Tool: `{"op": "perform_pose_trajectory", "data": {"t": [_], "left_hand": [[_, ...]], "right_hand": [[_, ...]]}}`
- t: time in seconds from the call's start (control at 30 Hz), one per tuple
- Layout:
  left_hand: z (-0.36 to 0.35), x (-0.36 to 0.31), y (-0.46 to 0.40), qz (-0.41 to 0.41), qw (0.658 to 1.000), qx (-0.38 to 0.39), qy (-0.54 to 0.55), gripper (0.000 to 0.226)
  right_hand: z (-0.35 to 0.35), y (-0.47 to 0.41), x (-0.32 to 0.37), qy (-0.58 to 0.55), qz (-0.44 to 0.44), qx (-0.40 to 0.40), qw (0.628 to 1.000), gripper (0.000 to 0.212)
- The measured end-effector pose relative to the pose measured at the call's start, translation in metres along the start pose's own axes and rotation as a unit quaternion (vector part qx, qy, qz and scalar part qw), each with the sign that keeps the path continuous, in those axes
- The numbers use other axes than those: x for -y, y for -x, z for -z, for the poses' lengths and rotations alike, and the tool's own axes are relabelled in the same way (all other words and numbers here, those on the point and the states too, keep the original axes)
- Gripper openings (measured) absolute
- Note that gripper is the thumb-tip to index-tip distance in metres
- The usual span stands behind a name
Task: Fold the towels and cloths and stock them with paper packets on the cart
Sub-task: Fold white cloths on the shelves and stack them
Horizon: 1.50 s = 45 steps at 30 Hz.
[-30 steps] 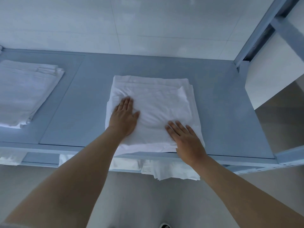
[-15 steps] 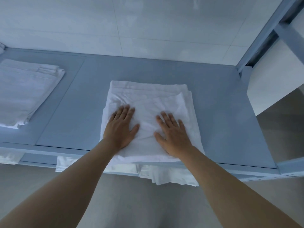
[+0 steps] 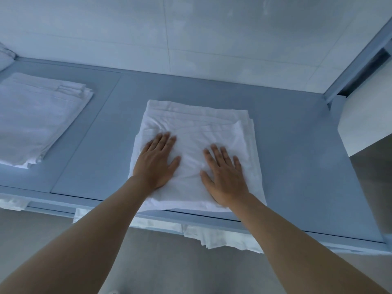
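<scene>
A folded white cloth (image 3: 199,128) lies in a stack on the blue-grey cart shelf (image 3: 297,155), close to its front edge. My left hand (image 3: 156,162) rests flat, palm down, on the cloth's left half with fingers spread a little. My right hand (image 3: 224,175) lies flat on its right half near the front edge. Neither hand grips anything. A second folded white stack (image 3: 36,115) sits on the shelf at the left.
More white cloths (image 3: 222,238) stick out from the lower shelf under the front edge. A blue metal upright (image 3: 356,60) rises at the right rear corner. A pale tiled wall (image 3: 191,39) stands behind the shelf. Grey floor (image 3: 191,268) lies below.
My right hand slid from the cloth's front right corner up and inward onto its right half. My left hand stayed on the left half, pressing flat.
</scene>
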State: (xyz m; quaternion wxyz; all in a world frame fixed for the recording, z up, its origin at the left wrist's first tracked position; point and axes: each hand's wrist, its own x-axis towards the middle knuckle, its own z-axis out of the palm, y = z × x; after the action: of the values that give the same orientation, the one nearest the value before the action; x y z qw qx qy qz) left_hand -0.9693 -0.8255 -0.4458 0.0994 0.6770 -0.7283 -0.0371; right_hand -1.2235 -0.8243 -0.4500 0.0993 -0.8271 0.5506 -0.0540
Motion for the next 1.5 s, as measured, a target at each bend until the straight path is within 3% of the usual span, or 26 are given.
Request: {"op": "perform_pose_trajectory", "data": {"t": [0.37, 0.57, 0.7, 0.77, 1.13, 1.27, 1.5], "left_hand": [[0.006, 0.062, -0.048, -0.027, 1.000, -0.006, 0.008, 0.076], [0.019, 0.079, -0.055, -0.046, 0.998, 0.016, 0.039, 0.063], [0.047, 0.114, -0.040, -0.107, 0.993, 0.044, 0.022, 0.056], [0.066, 0.147, -0.031, -0.104, 0.994, 0.041, 0.003, 0.057], [0.152, 0.387, 0.048, 0.060, 0.991, 0.048, -0.110, 0.061], [0.152, 0.454, 0.082, 0.130, 0.984, 0.064, -0.106, 0.061], [0.147, 0.547, 0.110, 0.277, 0.957, 0.068, -0.061, 0.067]], "right_hand": [[-0.003, -0.058, 0.044, -0.006, -0.031, -0.008, 0.999, 0.070], [-0.001, -0.070, 0.066, -0.008, -0.070, 0.006, 0.997, 0.069], [0.003, -0.080, 0.106, -0.035, -0.127, 0.013, 0.991, 0.067], [0.005, -0.091, 0.140, -0.049, -0.115, -0.004, 0.992, 0.063], [-0.031, -0.177, 0.386, -0.136, 0.043, 0.009, 0.990, 0.057], [-0.049, -0.197, 0.444, -0.169, 0.042, 0.045, 0.984, 0.063], [-0.077, -0.228, 0.516, -0.196, -0.054, 0.067, 0.977, 0.084]]}}
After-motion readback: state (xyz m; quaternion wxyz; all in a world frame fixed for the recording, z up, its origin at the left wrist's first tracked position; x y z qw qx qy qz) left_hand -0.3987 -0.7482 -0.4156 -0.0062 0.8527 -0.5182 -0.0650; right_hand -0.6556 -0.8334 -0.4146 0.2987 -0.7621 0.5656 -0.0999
